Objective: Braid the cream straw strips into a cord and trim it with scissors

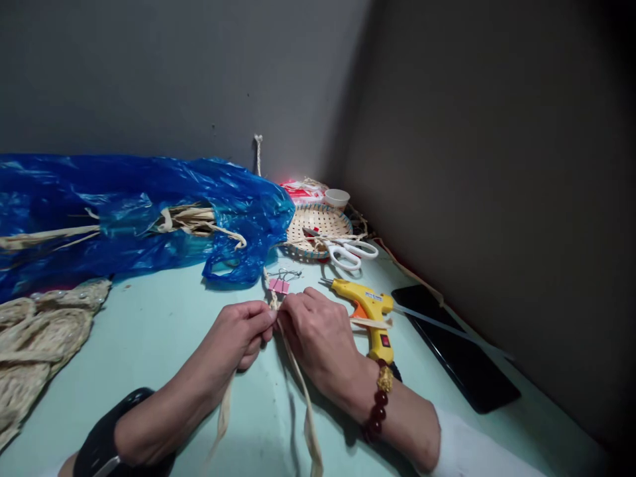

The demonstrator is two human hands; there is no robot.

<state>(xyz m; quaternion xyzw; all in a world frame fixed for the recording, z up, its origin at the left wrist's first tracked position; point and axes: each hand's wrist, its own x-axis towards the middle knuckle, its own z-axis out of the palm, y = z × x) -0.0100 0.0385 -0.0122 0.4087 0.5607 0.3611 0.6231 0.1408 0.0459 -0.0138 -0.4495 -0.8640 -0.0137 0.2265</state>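
My left hand (238, 334) and my right hand (318, 334) meet at the middle of the pale green table (163, 318). Both pinch pale straw strands (303, 391) where they join a thin braid (271, 296). A pink binder clip (279, 285) clamps the braid just beyond my fingers. The braid runs on as a cord up the grey wall (258, 154). Loose strand ends trail toward me between my wrists. My left wrist has a black watch, my right a red bead bracelet.
A yellow glue gun (370, 311) lies right of my right hand, a black phone (454, 344) beyond it. White-handled scissors (348, 252) rest on a woven tray (315, 225). A blue plastic bag (124, 212) of straw fills the left, woven straw pieces (34, 338) below it.
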